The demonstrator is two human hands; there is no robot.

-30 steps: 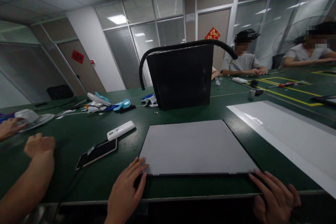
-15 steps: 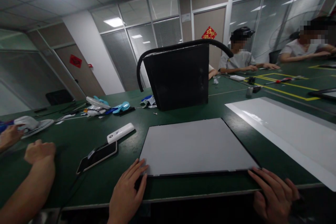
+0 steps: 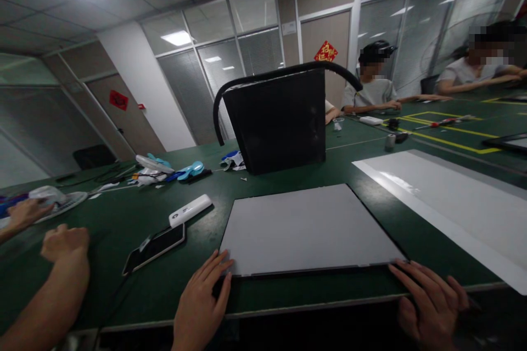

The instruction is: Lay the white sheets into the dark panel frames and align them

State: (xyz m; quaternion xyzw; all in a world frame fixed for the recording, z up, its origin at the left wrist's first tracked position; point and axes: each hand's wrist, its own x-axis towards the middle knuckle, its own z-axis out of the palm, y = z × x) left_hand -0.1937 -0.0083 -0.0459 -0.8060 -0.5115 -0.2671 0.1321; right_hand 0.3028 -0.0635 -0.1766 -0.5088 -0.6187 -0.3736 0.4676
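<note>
A flat light-grey panel (image 3: 302, 230) with a thin black edge lies on the green table in front of me, its near edge close to the table's front. At the panel's near left corner rests my left hand (image 3: 202, 299), fingertips touching it and fingers spread. My right hand (image 3: 430, 299) touches the near right corner with its fingers stretched out. Neither hand wraps around the panel. Left of the panel are a black-screened phone (image 3: 158, 247) and a white handheld device (image 3: 190, 209).
Behind the panel stands a large black box (image 3: 280, 120) with a black tube over it. A glossy white sheet (image 3: 448, 203) lies to the right. Another person's forearm (image 3: 61, 279) rests at left, near a white fan-like object (image 3: 68, 203). Two people sit at the far right.
My hands and the panel stay in place. At far left, another person's hand has moved right over the white object. One seated person's hand at back right has reached farther right.
</note>
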